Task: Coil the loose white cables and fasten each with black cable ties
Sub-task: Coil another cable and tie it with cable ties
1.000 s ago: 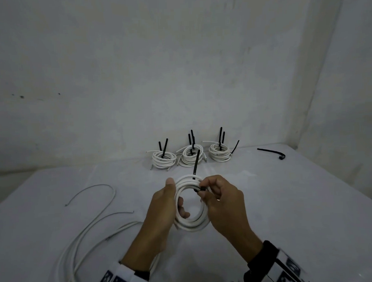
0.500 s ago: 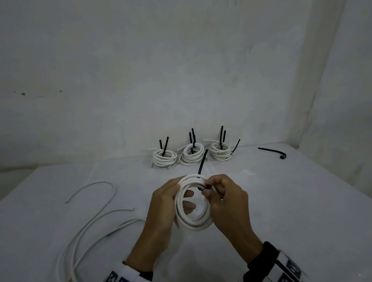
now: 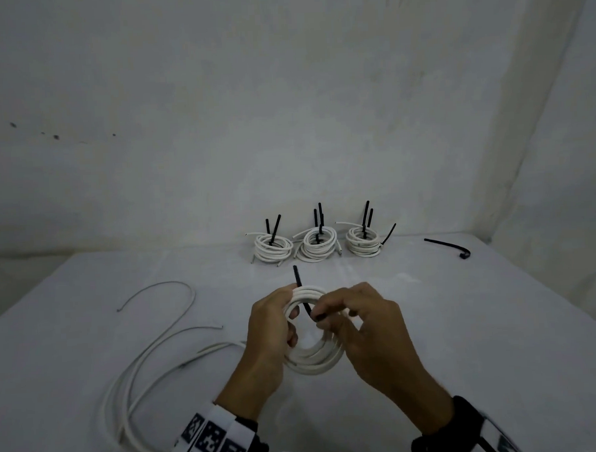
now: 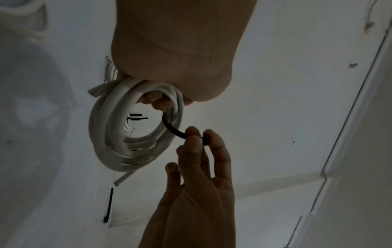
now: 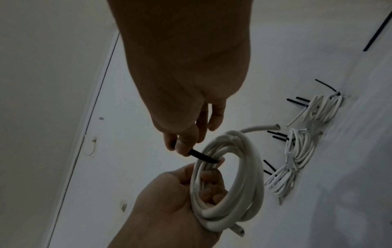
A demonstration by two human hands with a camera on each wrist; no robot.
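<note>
Head view, hands: the left hand (image 3: pixel 272 333) grips the white coil (image 3: pixel 314 356) at its 9 o'clock side, fingers curled through the ring; the right hand (image 3: pixel 369 328) pinches the black tie (image 3: pixel 307 311) at the coil's 1 o'clock, its free end rising past the top of the coil.
Head view, room: the table (image 3: pixel 465 338) lies bare toward 3 o'clock; its far edge meets the wall at 12 o'clock, where three tied coils (image 3: pixel 316 247) stand in a row.
Head view, others: a spare tie (image 3: pixel 447 246) lies at 2 o'clock; loose cable (image 3: pixel 139 369) trails at 8 o'clock, cut off by the lower frame edge.
Left wrist view: the heel of the left hand hides its grip on the coil; only fingertips (image 4: pixel 157 100) show inside the ring. The tie passes through the ring to the right thumb and forefinger, clamped on it; the tie's head is hidden.
Right wrist view: left fingers wrapped round the coil strands show plainly; a cut cable end (image 5: pixel 275 126) sticks out at 1 o'clock. The tie's free end is out of sight here.
</note>
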